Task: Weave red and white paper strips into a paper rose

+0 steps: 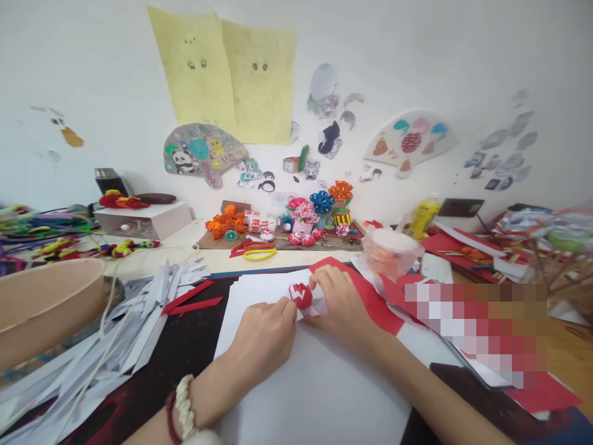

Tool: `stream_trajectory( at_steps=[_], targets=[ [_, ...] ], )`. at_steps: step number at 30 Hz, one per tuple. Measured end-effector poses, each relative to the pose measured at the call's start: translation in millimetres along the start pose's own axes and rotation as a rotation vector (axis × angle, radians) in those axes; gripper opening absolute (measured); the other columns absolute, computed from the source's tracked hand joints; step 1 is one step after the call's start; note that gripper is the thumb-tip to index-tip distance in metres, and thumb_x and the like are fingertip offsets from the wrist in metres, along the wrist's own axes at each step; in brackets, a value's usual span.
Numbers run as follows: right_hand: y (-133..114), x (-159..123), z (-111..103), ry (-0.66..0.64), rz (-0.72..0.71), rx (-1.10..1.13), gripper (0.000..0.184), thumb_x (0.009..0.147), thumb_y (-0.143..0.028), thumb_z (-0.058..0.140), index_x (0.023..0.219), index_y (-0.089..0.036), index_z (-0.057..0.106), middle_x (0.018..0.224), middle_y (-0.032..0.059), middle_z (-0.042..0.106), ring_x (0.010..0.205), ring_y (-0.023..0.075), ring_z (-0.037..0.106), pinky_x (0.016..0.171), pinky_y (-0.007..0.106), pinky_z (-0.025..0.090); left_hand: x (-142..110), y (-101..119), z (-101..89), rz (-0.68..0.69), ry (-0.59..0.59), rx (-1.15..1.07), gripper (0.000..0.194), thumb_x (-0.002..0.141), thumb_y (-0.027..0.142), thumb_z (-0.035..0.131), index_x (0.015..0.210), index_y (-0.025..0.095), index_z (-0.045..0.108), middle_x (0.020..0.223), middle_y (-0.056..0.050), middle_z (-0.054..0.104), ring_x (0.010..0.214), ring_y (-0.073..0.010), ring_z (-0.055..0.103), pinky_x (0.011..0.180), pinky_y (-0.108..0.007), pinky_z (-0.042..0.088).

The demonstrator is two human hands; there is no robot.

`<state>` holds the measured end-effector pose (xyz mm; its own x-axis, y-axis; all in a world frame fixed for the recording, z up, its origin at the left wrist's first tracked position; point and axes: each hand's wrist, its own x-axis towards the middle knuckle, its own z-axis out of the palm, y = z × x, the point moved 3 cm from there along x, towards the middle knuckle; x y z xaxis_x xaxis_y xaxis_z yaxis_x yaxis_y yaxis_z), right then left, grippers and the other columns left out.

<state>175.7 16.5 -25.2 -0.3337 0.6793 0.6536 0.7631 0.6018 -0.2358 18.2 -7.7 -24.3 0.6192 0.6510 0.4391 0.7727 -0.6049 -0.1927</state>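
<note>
A small red and white folded-paper ball (301, 296) sits between my two hands over a stack of white paper (343, 383). My left hand (269, 330) is closed, its thumb and forefinger pinching the ball's left edge. On the other side my right hand (340, 303) curves its thumb and fingers about the ball's right side, the fingertips touching it. Part of the ball is hidden behind the fingers. Under my right wrist lies a sheet of red paper (377, 303).
Left of the stack are white paper strips (143, 327), red strips (197, 306) and a beige basin (50, 303). A bagged cup (391, 247) and red papers stand at right. Along the wall are flower crafts (322, 203), yellow pliers-like handles (259, 254) and a white box (146, 219).
</note>
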Motion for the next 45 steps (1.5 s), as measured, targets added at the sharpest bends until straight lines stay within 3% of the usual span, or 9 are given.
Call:
stream_trajectory(
  at_steps=[3,8,11,22,30,35,45],
  targets=[
    [-4,0,-1,-0.018,-0.111,-0.050,0.028,0.073,-0.033,0.076,0.081,-0.019,0.053,0.083,0.0022,0.058,0.073,0.0190,0.049,0.063,0.030,0.030,-1,1,1.5,0.036,-0.067,0.015,0.016,0.079,0.004,0.049,0.075,0.019,0.053,0.067,0.000,0.062,0.049,-0.0181,0.056,0.047,-0.030,0.028],
    [-7,-4,0,-0.037,-0.309,-0.067,0.010,0.085,-0.021,0.064,0.078,-0.018,0.057,0.078,0.0016,0.057,0.069,0.0162,0.044,0.062,0.029,0.027,-3,2,0.5,0.062,-0.083,0.045,0.016,0.079,0.004,0.050,0.073,0.018,0.052,0.064,-0.001,0.061,0.049,-0.0176,0.055,0.048,-0.029,0.031],
    [-7,-6,1,-0.022,-0.368,-0.065,0.014,0.092,-0.016,0.055,0.078,-0.018,0.059,0.074,0.0018,0.058,0.068,0.0159,0.043,0.062,0.029,0.027,-3,3,0.2,0.085,-0.072,0.064,0.018,0.080,0.004,0.050,0.071,0.018,0.050,0.063,-0.001,0.059,0.048,-0.0171,0.055,0.048,-0.029,0.032],
    [-10,-6,-1,0.042,-0.411,-0.106,0.020,0.094,-0.023,0.056,0.077,-0.016,0.061,0.076,0.0037,0.064,0.067,0.0159,0.045,0.061,0.030,0.026,0,4,-0.5,0.148,0.044,0.110,0.023,0.076,-0.003,0.044,0.075,0.018,0.050,0.065,0.000,0.058,0.048,-0.0161,0.054,0.047,-0.030,0.032],
    [-10,-9,1,-0.009,-0.439,-0.072,0.035,0.098,-0.014,0.044,0.066,-0.016,0.057,0.063,0.0011,0.054,0.062,0.0147,0.040,0.057,0.030,0.022,-1,10,-8.1,0.284,0.190,0.124,0.022,0.084,0.000,0.044,0.072,0.017,0.051,0.064,0.000,0.055,0.049,-0.0173,0.049,0.046,-0.032,0.030],
    [-9,-10,3,-0.007,-0.497,-0.130,0.039,0.098,-0.011,0.040,0.062,-0.016,0.055,0.061,0.0015,0.051,0.062,0.0148,0.039,0.057,0.031,0.022,-3,12,-6.7,0.366,0.178,0.141,0.024,0.086,-0.001,0.044,0.070,0.016,0.051,0.062,-0.001,0.054,0.051,-0.0178,0.049,0.048,-0.033,0.029],
    [-17,-9,0,-0.043,-0.604,-0.199,0.046,0.101,-0.009,0.031,0.065,-0.016,0.059,0.062,0.0028,0.052,0.059,0.0151,0.042,0.055,0.030,0.027,-1,10,-1.7,0.331,0.041,0.105,0.030,0.089,-0.004,0.039,0.072,0.016,0.053,0.065,-0.002,0.056,0.055,-0.0184,0.051,0.049,-0.034,0.029]
  ],
)
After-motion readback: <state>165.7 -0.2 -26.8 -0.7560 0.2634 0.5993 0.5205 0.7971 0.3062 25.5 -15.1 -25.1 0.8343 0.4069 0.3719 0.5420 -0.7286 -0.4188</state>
